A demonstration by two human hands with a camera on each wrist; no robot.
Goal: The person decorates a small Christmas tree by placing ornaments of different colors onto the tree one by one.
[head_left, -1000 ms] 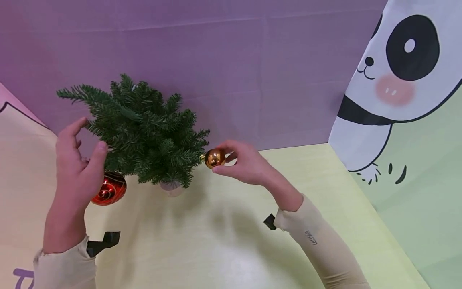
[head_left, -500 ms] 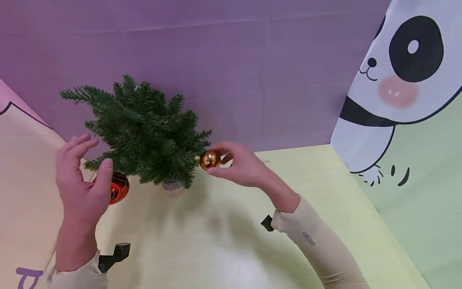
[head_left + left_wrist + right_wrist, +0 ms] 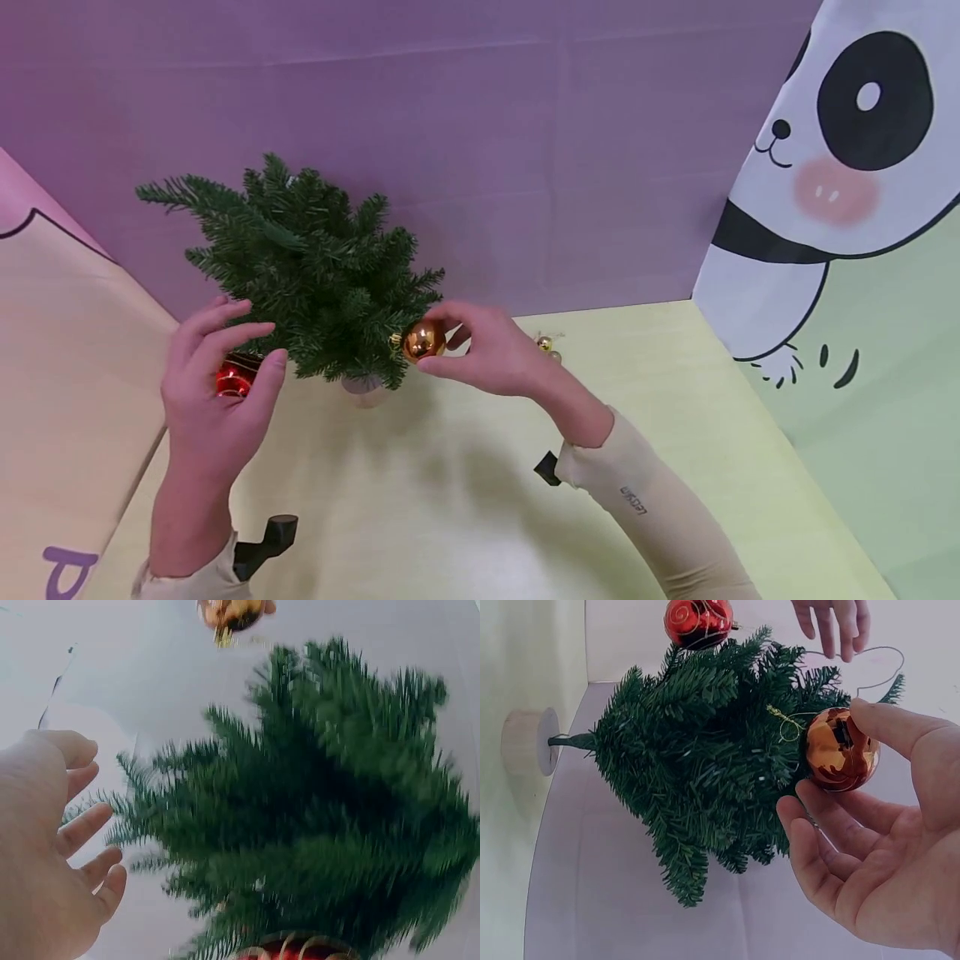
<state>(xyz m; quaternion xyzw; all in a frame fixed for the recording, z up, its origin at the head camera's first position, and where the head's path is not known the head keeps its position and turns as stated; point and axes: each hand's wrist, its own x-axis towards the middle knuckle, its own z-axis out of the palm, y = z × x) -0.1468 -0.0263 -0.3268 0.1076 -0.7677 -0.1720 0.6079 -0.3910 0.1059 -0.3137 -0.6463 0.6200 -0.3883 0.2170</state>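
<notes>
My right hand pinches a shiny copper-gold Christmas bauble between thumb and fingers. A gold cap and a thin string loop show on the bauble in the right wrist view. Just left of it stands a small artificial Christmas tree on a round pale base. Fingers apart and relaxed, my left hand is raised at the tree's left front and holds nothing. Behind that hand is a red bauble with gold swirls, beside the tree's branches; how it hangs is hidden.
Small gold balls lie on the pale table behind my right wrist. A purple backdrop rises close behind the tree. Printed side panels stand left and right, the right one with a panda.
My left hand has drawn down and right, from the tree's left side to in front of the red bauble. My right hand has carried the copper-gold bauble slightly left and down.
</notes>
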